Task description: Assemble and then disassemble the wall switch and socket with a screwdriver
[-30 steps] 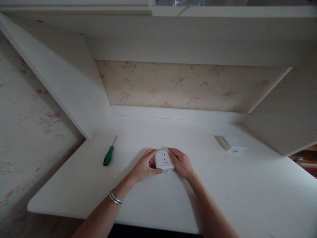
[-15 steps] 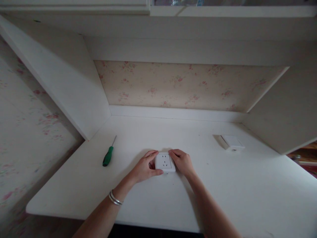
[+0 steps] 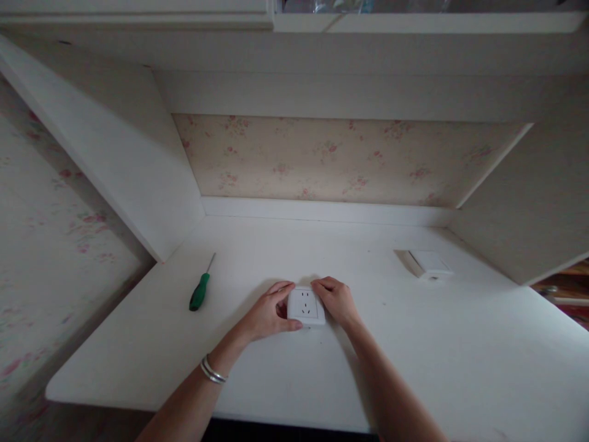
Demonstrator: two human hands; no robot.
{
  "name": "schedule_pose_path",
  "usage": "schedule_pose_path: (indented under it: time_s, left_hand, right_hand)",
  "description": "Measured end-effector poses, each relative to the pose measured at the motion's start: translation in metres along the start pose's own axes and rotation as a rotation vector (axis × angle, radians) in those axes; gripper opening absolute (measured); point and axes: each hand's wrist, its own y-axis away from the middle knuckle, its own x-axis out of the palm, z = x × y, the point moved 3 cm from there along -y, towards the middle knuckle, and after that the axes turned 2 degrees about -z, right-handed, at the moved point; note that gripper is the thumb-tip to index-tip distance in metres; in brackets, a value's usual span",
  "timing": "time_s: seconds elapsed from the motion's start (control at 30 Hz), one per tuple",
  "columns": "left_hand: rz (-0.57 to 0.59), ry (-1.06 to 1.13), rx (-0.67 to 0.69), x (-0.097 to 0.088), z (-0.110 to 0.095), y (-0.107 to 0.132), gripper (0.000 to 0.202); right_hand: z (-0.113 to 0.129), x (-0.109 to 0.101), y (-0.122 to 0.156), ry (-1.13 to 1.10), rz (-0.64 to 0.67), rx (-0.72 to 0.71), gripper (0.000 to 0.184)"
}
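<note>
Between the two hands, toward the near middle of the white tabletop, sits a white wall socket, its slotted face turned up. The left hand holds it from the left: the fingers reach the far left corner and the thumb lies along the near left edge, with a gap between palm and socket. On the right, the fingers of the right hand are drawn together narrowly and touch the socket's far right corner; its thumb is hard to make out, so whether this hand grips or only steadies cannot be told. Left of the left hand, well apart, lies a green-handled screwdriver, its tip toward the far side. Far to the right of both hands rests a white box-shaped fitting. Silver bangles circle the left wrist.
</note>
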Motion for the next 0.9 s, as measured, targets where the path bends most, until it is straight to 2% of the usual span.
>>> schedule_pose_path:
  time_s: [0.33,0.9]
  left_hand:
    - [0.013,0.016,-0.004,0.001,-0.0019,0.0013,0.083]
    - [0.03,0.02,-0.008,0.0009,-0.008,0.0017,0.08]
  right_hand:
    - [0.0041,-0.0002,0.0013,0.061,0.015,-0.028,0.032]
    - [0.0059,0.001,-0.0036,0.127,0.04,-0.059,0.029]
